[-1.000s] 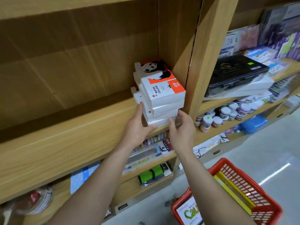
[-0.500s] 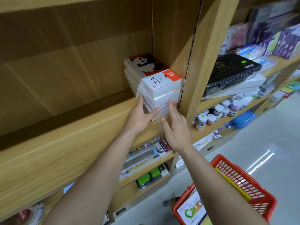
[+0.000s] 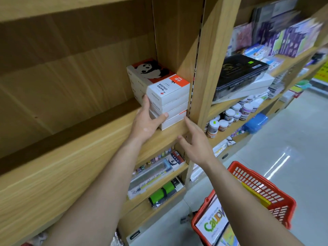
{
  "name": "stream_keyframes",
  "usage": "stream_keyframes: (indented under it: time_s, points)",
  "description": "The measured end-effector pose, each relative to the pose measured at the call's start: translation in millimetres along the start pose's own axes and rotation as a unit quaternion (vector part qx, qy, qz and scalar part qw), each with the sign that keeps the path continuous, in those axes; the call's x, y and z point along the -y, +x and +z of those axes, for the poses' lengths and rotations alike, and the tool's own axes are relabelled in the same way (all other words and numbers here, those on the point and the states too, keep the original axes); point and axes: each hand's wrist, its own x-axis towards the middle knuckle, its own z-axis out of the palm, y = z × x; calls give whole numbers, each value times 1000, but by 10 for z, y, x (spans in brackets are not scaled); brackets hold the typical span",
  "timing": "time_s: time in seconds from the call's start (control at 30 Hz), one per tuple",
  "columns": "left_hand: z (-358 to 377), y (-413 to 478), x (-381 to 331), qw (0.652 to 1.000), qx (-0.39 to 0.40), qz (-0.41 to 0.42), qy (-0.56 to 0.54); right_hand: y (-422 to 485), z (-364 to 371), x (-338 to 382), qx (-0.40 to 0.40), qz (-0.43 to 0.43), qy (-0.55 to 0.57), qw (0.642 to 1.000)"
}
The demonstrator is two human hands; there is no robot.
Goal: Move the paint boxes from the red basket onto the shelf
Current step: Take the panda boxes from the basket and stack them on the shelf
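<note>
Paint boxes [image 3: 164, 91], white with a panda and an orange-red panel on the top lid and "WATER COLOUR" printed on it, sit in a stack at the right end of the wooden shelf [image 3: 74, 157], tight into the corner against the upright divider [image 3: 204, 82]. The left hand [image 3: 147, 119] is pressed to the stack's front left corner, fingers laid along the left side and thumb across the front of the lower boxes, so it cups the stack rather than closing round any single box. The right hand [image 3: 195, 142] is open and holds nothing; its fingers are spread, with the fingertips at the shelf's front edge just below the stack's right corner, beside the divider. Down at the lower right the red basket [image 3: 262, 190] stands on the pale floor, and more paint packaging lettered "WATER COLOUR" shows inside it, partly hidden by the right forearm. Beyond the divider, the neighbouring shelves carry a black case [image 3: 239, 71], small paint jars [image 3: 230, 116] and blurred colourful packs.
</note>
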Motion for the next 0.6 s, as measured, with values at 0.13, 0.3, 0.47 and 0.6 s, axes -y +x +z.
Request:
stream_keyframes:
  time_s: [0.13, 0.3, 0.47, 0.6]
  points:
    - [-16, -167, -48, 999, -32, 5, -32, -258, -83, -101, -4, 10, -24, 1000]
    - [296, -1045, 6, 985, -96, 142, 3, -762, -270, -724, -15, 93, -47, 994]
    - [1271, -1723, 282, 981, 135, 127, 59, -1487, -499, -1714, -14, 250, -58, 966]
    - [2146, -1882, 692, 951, 281, 14, 124, -2063, -434, -2508, 10, 366, -43, 930]
